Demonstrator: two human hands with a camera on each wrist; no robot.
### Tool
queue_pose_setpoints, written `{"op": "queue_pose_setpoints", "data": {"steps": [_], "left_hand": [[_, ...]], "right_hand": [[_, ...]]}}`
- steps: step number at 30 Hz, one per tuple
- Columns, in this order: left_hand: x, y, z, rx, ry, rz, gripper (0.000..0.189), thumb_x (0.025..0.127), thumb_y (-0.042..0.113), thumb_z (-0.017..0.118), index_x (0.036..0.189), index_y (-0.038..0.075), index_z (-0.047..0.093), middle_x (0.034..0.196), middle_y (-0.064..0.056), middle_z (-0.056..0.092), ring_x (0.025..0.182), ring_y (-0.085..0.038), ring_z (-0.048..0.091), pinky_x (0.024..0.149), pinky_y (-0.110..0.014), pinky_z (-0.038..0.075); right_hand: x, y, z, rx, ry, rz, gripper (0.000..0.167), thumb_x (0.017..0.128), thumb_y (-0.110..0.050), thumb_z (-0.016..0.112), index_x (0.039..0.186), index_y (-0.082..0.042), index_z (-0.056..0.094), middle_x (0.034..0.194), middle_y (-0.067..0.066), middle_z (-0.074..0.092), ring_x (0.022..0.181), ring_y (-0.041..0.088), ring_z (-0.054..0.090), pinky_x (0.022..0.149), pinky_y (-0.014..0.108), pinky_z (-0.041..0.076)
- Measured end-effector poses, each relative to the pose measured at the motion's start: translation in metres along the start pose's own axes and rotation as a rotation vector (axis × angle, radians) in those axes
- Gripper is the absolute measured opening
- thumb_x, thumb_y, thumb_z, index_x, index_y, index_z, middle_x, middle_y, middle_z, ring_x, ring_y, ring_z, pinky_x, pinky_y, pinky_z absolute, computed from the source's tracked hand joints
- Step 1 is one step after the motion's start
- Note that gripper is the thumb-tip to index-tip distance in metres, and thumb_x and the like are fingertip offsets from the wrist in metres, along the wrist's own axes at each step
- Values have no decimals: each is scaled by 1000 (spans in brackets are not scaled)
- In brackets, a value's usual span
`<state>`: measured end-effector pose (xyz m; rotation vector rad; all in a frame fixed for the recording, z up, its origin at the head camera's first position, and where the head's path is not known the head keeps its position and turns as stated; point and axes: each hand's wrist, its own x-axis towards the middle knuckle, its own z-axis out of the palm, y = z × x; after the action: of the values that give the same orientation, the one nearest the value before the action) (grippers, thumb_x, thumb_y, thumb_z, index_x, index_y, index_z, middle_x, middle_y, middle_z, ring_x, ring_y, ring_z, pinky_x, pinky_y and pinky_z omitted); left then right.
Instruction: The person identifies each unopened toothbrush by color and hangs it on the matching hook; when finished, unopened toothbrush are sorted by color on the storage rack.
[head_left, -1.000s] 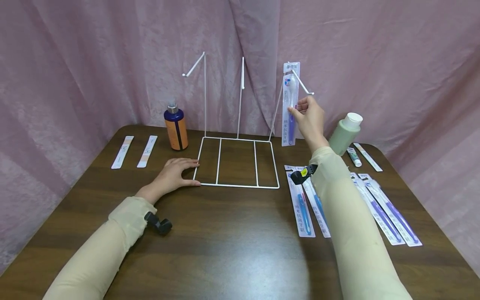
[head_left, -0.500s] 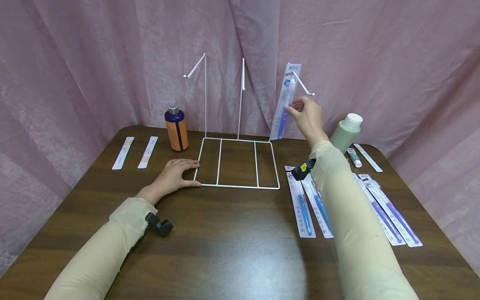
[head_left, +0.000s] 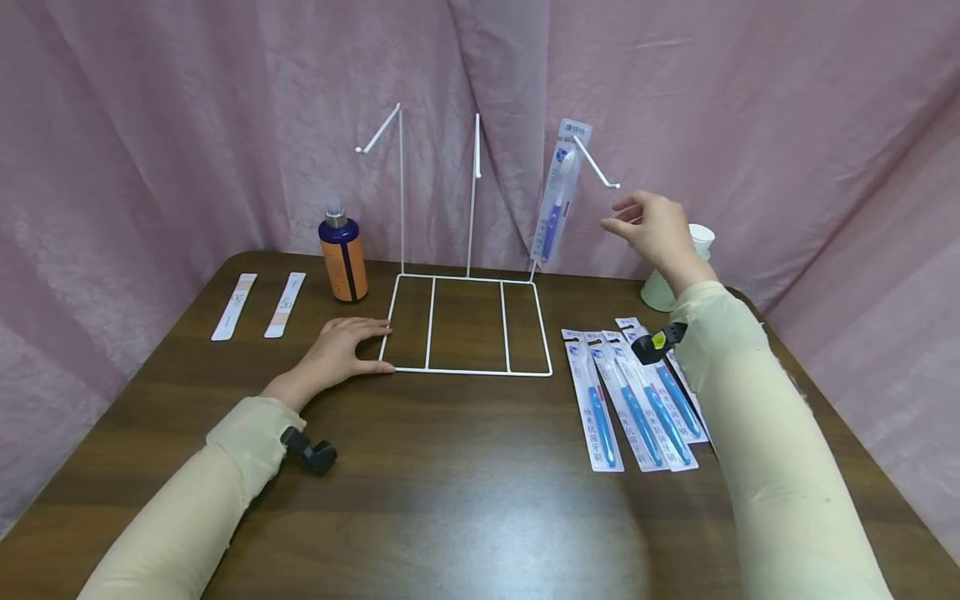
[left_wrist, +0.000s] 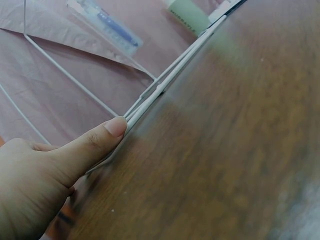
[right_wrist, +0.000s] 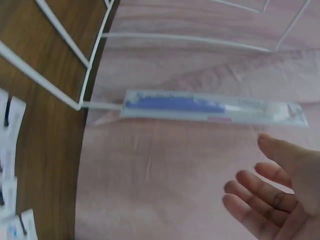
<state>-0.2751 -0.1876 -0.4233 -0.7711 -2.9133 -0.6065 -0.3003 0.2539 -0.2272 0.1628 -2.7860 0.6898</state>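
A white wire display rack (head_left: 467, 371) stands on the wooden table, its three uprights ending in hooks. From the right hook hangs a packaged purple toothbrush (head_left: 557, 193), slanting with its lower end toward the left; the right wrist view shows the same toothbrush (right_wrist: 200, 107) against the upright. My right hand (head_left: 660, 233) is just right of that package, apart from it, fingers loosely bent around nothing. My left hand (head_left: 337, 354) rests at the rack's front left corner, with the thumb (left_wrist: 100, 142) laid on the frame and the other fingertips along the left bar.
Several packaged blue toothbrushes (head_left: 600, 417) lie right of the rack. A green bottle (head_left: 660, 292) stands partly behind my right hand. Left of the rack are an orange bottle (head_left: 345, 267) and two white strips (head_left: 234, 307). A pink curtain (head_left: 262, 125) hangs behind.
My right hand has let go of the toothbrush package and drawn back to the right. The package now hangs tilted on the hook. My left hand has stayed at the rack.
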Motion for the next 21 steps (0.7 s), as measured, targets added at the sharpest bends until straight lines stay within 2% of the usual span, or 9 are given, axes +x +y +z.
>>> {"op": "queue_pose_setpoints", "data": {"steps": [5, 13, 16, 21], "left_hand": [[0, 1, 0, 4, 2, 2, 75, 75, 50, 76, 135, 9, 56, 146, -12, 49, 137, -35, 40, 113, -59, 21], [-1, 3, -2, 15, 16, 13, 74, 75, 50, 76, 133, 8, 58, 144, -12, 51, 135, -35, 42, 111, -59, 23], [-1, 5, -5, 9, 19, 12, 74, 75, 49, 77, 133, 8, 58, 144, -12, 51, 135, -35, 42, 112, -59, 22], [-2, 8, -5, 3, 15, 8, 74, 75, 49, 77, 133, 8, 58, 144, -12, 51, 136, -35, 42, 112, -58, 22]], "right_hand": [[-18, 20, -20, -56, -89, -28, 39, 91, -30, 65, 117, 0, 62, 113, 24, 68, 102, 37, 64, 85, 46, 48], [-47, 56, -46, -150, -249, -70, 39, 90, -30, 67, 119, -4, 63, 109, 22, 68, 99, 33, 64, 78, 35, 47], [-59, 68, -53, -181, -291, -70, 42, 90, -30, 68, 121, -4, 62, 105, 18, 70, 94, 26, 64, 80, 36, 46], [-80, 91, -61, -224, -335, -70, 44, 88, -32, 69, 121, -2, 62, 99, 12, 70, 82, 12, 57, 72, 31, 44]]}}
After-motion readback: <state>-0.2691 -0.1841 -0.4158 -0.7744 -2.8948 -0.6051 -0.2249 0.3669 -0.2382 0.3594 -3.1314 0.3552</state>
